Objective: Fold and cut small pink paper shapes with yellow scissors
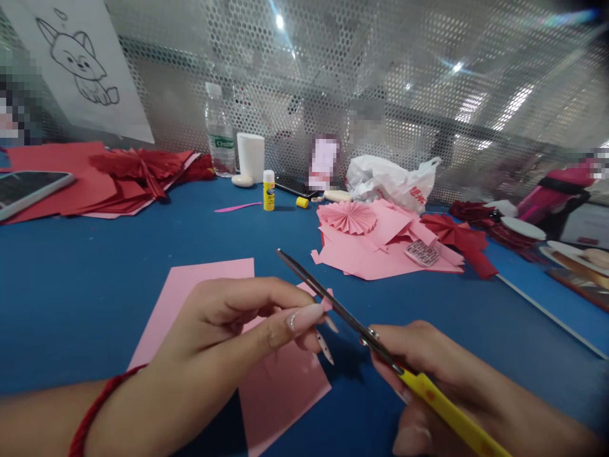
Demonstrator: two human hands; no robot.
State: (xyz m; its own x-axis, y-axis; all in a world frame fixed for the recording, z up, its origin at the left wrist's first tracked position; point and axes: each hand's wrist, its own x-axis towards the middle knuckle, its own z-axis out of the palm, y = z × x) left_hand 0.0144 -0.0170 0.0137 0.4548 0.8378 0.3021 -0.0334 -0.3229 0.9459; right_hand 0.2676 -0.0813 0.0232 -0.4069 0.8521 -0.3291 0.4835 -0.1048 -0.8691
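My left hand (247,336) pinches a small piece of pink paper (327,299) between thumb and forefinger. In my right hand (442,374) is a pair of scissors (352,318) with yellow handles, its blades pointing up and left. The blades pass right beside the pink piece; whether they touch it I cannot tell. Below my left hand lies a larger sheet of pink paper (285,406) on the blue table (200,238). Part of the sheet is hidden by the hand.
Behind are a glue stick (269,193), its yellow cap (301,202), a water bottle (220,136) and a pink strip (236,207). A pink paper pile (366,257) with a folded fan (349,218) lies right of centre. Red paper (61,174) sits far left. A perforated metal screen (304,82) stands behind.
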